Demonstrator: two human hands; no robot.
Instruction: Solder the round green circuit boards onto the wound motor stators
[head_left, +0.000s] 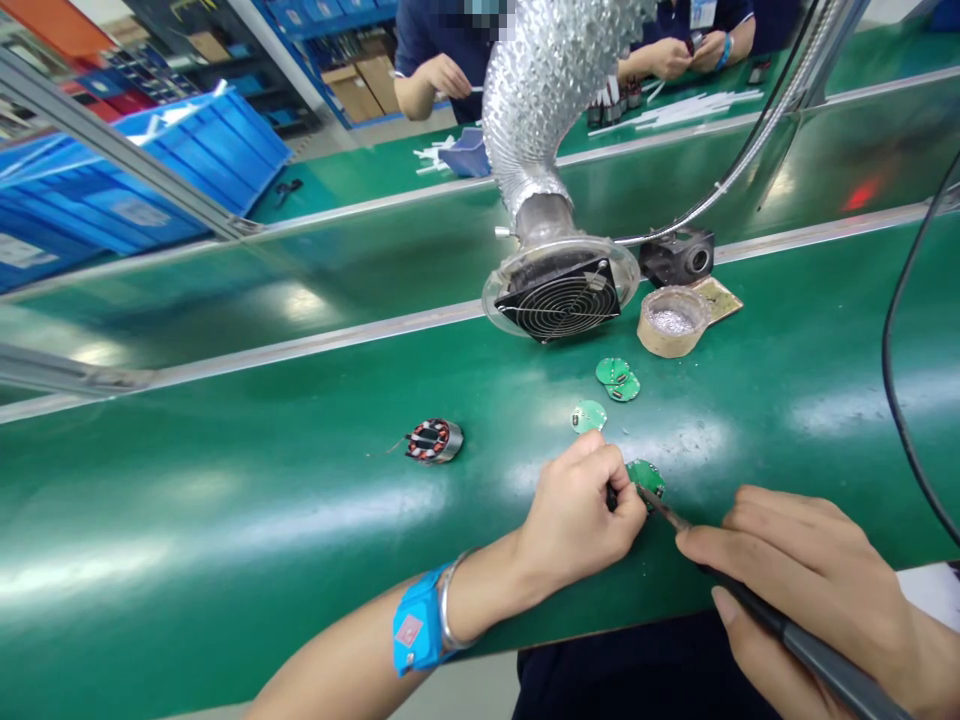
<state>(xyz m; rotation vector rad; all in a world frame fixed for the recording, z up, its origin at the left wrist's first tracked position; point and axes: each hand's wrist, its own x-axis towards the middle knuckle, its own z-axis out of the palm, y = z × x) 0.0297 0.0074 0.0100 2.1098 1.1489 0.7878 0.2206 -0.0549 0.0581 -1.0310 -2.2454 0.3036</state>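
Observation:
My right hand grips a soldering iron with a dark handle, its metal tip resting at or just over a round green circuit board. My left hand is closed beside that board, its thumb and fingertips pressed together at the board's left edge. A small dark piece shows between those fingers; I cannot make out what it is. Just beyond the left hand lies another round board, and two overlapping boards lie a little farther off. A motor stator with copper windings stands to the left.
A silver duct with a fan grille hangs over the bench. Behind the boards are a tape roll and a black device. A black cable curves at right. Across the divider, two people work near blue bins.

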